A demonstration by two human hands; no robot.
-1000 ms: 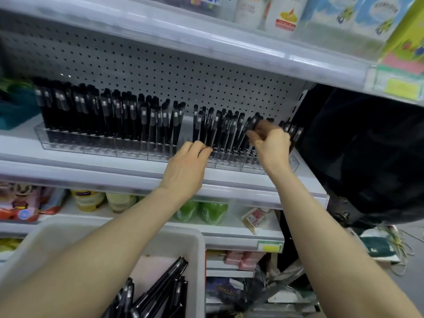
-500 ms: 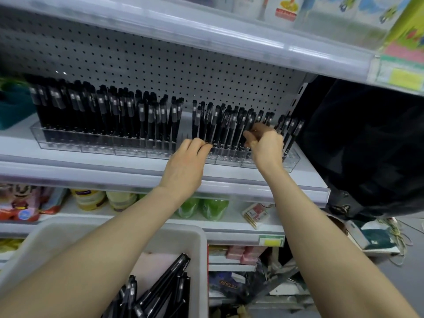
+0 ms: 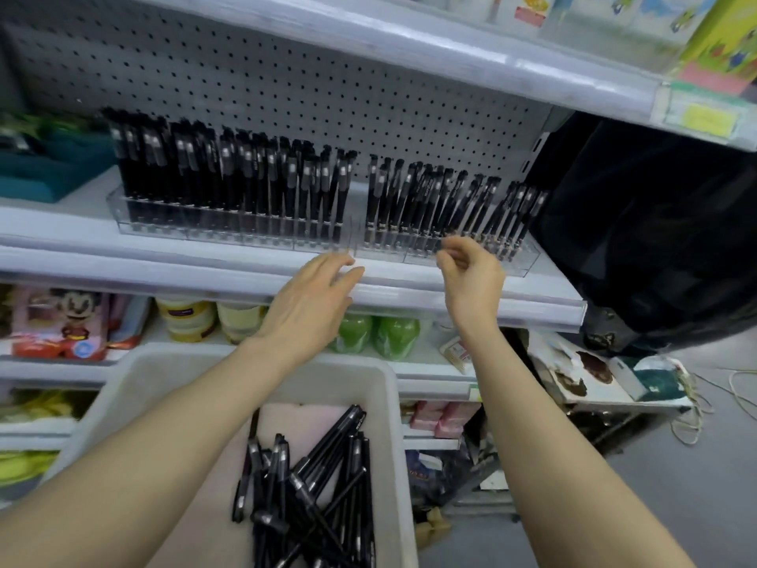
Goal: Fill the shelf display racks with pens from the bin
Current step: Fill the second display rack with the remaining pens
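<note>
The right hand (image 3: pixel 471 280) has withdrawn from among the pens and is now just in front of the clear plastic right-hand display rack (image 3: pixel 518 262). Its fingers are loosely curled and hold nothing. The left hand (image 3: pixel 311 301) has lowered slightly to the front edge of the white metal shelf (image 3: pixel 123 264). Its fingers are straight and relaxed, with the fingertips near the junction of the two racks; contact cannot be determined.

Black capped pens with silver clips (image 3: pixel 229 178) stand upright in the clear plastic left-hand display rack (image 3: pixel 164 228). The black pens in the right-hand rack (image 3: pixel 430 202) lean rightward. Loose black pens (image 3: pixel 311 477) lie heaped in the pale grey plastic bin (image 3: pixel 389 387) below the shelf.
</note>
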